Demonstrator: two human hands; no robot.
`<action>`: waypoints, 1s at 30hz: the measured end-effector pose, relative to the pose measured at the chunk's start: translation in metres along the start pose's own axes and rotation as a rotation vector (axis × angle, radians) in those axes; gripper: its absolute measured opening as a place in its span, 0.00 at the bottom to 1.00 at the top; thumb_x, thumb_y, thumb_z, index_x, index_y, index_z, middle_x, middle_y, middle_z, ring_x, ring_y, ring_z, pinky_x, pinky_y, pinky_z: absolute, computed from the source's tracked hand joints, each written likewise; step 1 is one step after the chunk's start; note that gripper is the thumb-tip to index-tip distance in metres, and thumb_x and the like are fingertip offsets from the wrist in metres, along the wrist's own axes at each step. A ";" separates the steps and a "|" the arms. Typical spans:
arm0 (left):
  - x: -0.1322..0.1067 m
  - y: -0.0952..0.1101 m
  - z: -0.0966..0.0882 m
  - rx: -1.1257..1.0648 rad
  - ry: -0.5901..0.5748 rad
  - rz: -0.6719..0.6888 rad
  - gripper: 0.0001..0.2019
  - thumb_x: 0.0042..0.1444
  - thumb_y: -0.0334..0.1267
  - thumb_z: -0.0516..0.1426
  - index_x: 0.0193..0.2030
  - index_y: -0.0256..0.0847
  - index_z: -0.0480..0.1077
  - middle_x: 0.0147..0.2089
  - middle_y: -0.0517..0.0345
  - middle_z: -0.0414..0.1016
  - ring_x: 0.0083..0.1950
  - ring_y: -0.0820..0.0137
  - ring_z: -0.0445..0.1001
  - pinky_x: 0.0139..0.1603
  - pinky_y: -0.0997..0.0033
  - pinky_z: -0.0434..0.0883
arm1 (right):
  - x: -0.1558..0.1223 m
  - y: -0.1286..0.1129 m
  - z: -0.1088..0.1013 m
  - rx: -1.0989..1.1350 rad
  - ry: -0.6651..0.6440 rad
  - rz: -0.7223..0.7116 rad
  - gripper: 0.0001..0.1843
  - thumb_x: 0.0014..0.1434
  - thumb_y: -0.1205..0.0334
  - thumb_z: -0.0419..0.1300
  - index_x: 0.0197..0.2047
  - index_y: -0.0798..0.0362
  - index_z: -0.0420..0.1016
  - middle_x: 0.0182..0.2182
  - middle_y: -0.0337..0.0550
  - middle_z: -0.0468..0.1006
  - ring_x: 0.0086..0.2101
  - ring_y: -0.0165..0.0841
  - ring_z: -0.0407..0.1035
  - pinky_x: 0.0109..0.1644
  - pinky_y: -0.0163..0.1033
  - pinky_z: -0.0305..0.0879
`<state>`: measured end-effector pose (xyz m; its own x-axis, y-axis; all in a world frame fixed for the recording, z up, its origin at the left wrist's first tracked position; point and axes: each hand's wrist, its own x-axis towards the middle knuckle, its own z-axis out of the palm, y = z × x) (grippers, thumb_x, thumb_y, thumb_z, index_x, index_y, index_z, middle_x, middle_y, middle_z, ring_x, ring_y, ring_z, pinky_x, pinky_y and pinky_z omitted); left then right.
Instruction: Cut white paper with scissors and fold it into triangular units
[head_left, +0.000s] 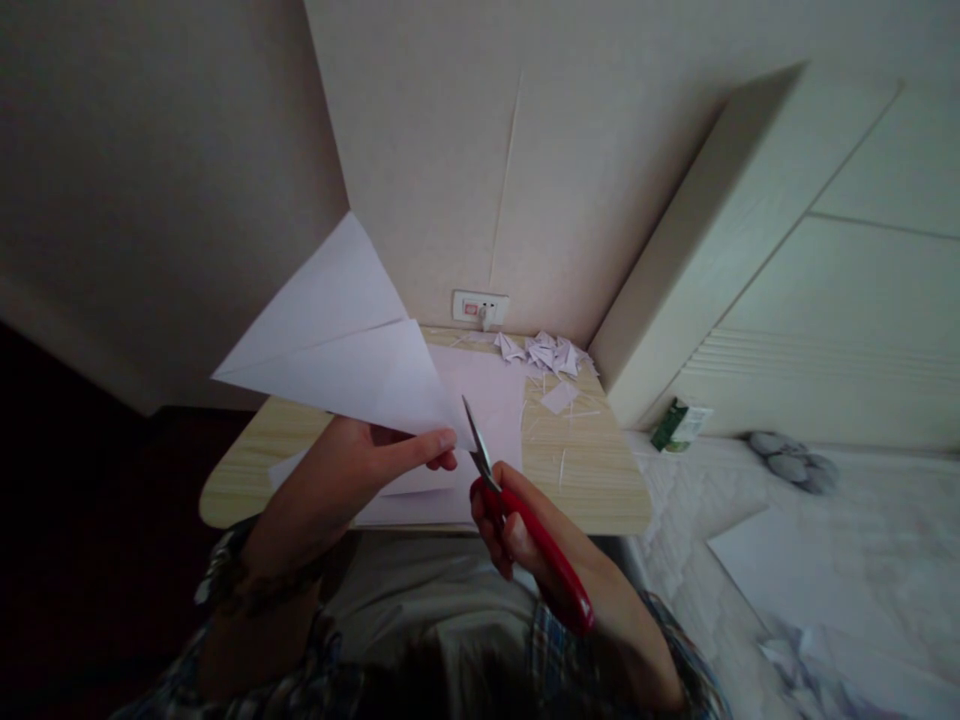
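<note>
While folded pieces [553, 354] are lying at the table's [600, 490] one o'clock, the left hand [371, 455] is pinching paper [360, 370] at ten o'clock from scissors [546, 550] the right hand [534, 495] is gripping, this cut seemingly remaining unfinished.

Two bare forearms reach inward from either side, the left forearm [292, 505] and right forearm [626, 605] converging ahead of the body. The left hand [382, 452] pinches, thumb [420, 450] stretched rightward. The right hand [517, 510], slightly lower, nearby but apart, grips with fingers [490, 543] curled.
</note>
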<state>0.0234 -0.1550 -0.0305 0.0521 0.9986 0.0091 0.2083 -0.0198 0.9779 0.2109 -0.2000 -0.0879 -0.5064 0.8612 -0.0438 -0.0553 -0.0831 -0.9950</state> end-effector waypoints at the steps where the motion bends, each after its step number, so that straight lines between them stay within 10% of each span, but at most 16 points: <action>1: 0.000 0.000 0.000 0.000 0.000 -0.003 0.08 0.40 0.39 0.63 0.14 0.47 0.73 0.18 0.64 0.77 0.24 0.69 0.76 0.31 0.74 0.75 | 0.000 -0.001 0.000 0.002 0.006 0.005 0.30 0.58 0.28 0.53 0.39 0.49 0.64 0.34 0.37 0.64 0.31 0.30 0.54 0.33 0.37 0.54; 30: -0.004 -0.001 -0.007 0.123 -0.041 -0.021 0.11 0.42 0.45 0.61 0.13 0.50 0.73 0.22 0.62 0.79 0.30 0.62 0.78 0.38 0.69 0.74 | -0.001 -0.001 0.005 0.024 0.102 0.035 0.33 0.51 0.25 0.59 0.33 0.49 0.64 0.25 0.33 0.62 0.22 0.26 0.49 0.24 0.35 0.45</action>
<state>0.0162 -0.1589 -0.0306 0.0860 0.9960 -0.0222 0.3278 -0.0072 0.9447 0.2070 -0.2034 -0.0865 -0.4178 0.9042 -0.0883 -0.0603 -0.1246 -0.9904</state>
